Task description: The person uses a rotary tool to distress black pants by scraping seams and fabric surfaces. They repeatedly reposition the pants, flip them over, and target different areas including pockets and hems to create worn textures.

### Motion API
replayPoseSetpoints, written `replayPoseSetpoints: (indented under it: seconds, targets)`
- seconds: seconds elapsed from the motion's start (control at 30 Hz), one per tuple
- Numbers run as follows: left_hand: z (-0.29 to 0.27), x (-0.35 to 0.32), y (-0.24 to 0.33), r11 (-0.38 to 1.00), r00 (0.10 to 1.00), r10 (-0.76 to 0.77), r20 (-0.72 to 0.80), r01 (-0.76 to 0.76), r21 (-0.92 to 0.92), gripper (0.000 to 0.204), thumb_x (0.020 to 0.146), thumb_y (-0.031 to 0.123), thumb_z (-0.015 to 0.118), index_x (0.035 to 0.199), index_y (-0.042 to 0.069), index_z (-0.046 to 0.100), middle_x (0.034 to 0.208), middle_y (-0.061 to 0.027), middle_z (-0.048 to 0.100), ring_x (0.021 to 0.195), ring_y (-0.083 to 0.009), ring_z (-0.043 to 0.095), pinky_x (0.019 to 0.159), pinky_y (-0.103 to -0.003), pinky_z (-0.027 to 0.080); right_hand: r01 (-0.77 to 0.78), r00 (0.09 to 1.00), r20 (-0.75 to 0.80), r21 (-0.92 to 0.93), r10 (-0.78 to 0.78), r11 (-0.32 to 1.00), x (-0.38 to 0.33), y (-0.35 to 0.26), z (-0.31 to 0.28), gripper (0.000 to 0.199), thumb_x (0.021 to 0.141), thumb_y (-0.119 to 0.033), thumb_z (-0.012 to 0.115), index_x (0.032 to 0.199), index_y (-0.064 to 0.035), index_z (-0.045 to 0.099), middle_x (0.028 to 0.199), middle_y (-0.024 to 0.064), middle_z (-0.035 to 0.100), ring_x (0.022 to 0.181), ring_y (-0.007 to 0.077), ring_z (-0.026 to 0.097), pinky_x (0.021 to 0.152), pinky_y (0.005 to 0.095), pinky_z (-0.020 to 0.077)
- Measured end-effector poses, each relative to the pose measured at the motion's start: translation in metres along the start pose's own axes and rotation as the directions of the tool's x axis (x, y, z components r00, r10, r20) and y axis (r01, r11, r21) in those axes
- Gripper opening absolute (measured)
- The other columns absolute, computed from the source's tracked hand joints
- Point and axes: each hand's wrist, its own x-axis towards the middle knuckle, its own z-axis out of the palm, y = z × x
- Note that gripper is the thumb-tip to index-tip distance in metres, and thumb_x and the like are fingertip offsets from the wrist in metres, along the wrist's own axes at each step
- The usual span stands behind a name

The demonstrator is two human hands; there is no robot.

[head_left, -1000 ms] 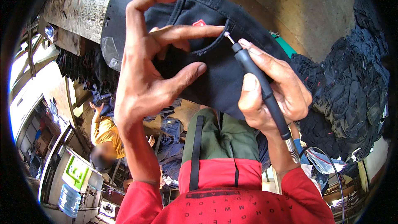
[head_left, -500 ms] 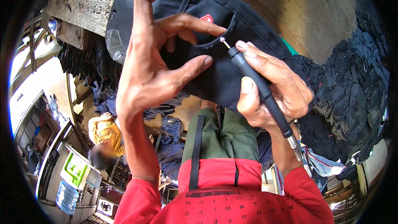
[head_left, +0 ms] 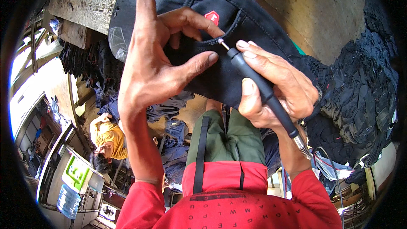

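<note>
A pair of black jeans [head_left: 254, 21] with a small red tag [head_left: 211, 17] is stretched over a rounded form in front of me. My left hand [head_left: 157, 55] pinches the fabric at the pocket edge, thumb and fingers pressing the cloth. My right hand [head_left: 275, 89] grips a black pen-shaped rotary tool [head_left: 258, 85] like a pencil. Its small tip touches the pocket seam right beside my left fingertips. A cable runs from the tool's lower end past my right wrist.
A heap of dark jeans [head_left: 360, 97] lies at the right. A person in a yellow shirt [head_left: 106, 138] bends over at the lower left, near a green box [head_left: 78, 171] and a water bottle [head_left: 68, 201]. A wooden beam [head_left: 80, 4] crosses the upper left.
The hands, the jeans and the tool fill more of the view now. The tool's tip stays at the pocket seam, and my left fingers have shifted slightly on the cloth.
</note>
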Motion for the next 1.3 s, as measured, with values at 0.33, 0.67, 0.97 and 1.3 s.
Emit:
replayPoseSetpoints:
  seconds: [0.33, 0.67, 0.97, 1.3]
  targets:
    - [-0.003, 0.001, 0.001, 0.997, 1.0, 0.026, 0.007, -0.026, 0.074, 0.106, 0.079, 0.012, 0.099, 0.16, 0.007, 0.03, 0.113, -0.0067, 0.082, 0.092, -0.0109, 0.065, 0.081, -0.025, 0.042, -0.064, 0.998, -0.028, 0.004, 0.064, 0.998, -0.006, 0.001, -0.004, 0.031, 0.093, -0.001, 0.07, 0.122, 0.012, 0.071, 0.115, 0.0329, 0.078, 0.108, 0.038, 0.08, 0.098, 0.0431, 0.0649]
    - [-0.003, 0.001, 0.0, 0.995, 0.999, 0.036, 0.012, -0.037, 0.097, 0.106, 0.079, 0.01, 0.098, 0.16, 0.007, 0.03, 0.114, -0.0066, 0.081, 0.094, -0.0111, 0.066, 0.081, -0.025, 0.043, -0.004, 1.0, -0.015, -0.02, 0.003, 1.0, -0.003, 0.0, -0.001, 0.032, 0.09, -0.003, 0.072, 0.118, 0.0109, 0.073, 0.111, 0.0308, 0.08, 0.106, 0.0388, 0.081, 0.097, 0.0439, 0.0657]
    - [-0.005, 0.001, -0.01, 0.997, 0.997, 0.078, 0.017, -0.077, -0.019, 0.103, 0.079, 0.01, 0.098, 0.158, 0.007, 0.032, 0.114, -0.0098, 0.079, 0.099, -0.015, 0.069, 0.083, -0.027, 0.046, 0.013, 0.998, 0.055, -0.02, -0.012, 1.0, -0.004, -0.001, 0.0, 0.031, 0.084, -0.003, 0.073, 0.113, 0.0097, 0.076, 0.109, 0.0292, 0.081, 0.103, 0.0393, 0.082, 0.095, 0.0442, 0.0659]
    - [-0.003, -0.048, 0.054, 0.718, 0.941, -0.047, -0.337, 0.266, 0.643, 0.148, 0.052, 0.058, 0.105, 0.165, -0.002, 0.031, 0.163, -0.0284, 0.042, 0.157, -0.0456, 0.035, 0.131, -0.054, 0.03, -0.51, 0.788, -0.383, 0.03, 0.481, 0.859, -0.03, -0.028, -0.063, 0.029, 0.102, -0.026, 0.082, 0.12, -0.0037, 0.074, 0.12, 0.0183, 0.08, 0.116, 0.0285, 0.076, 0.106, 0.0398, 0.0562]
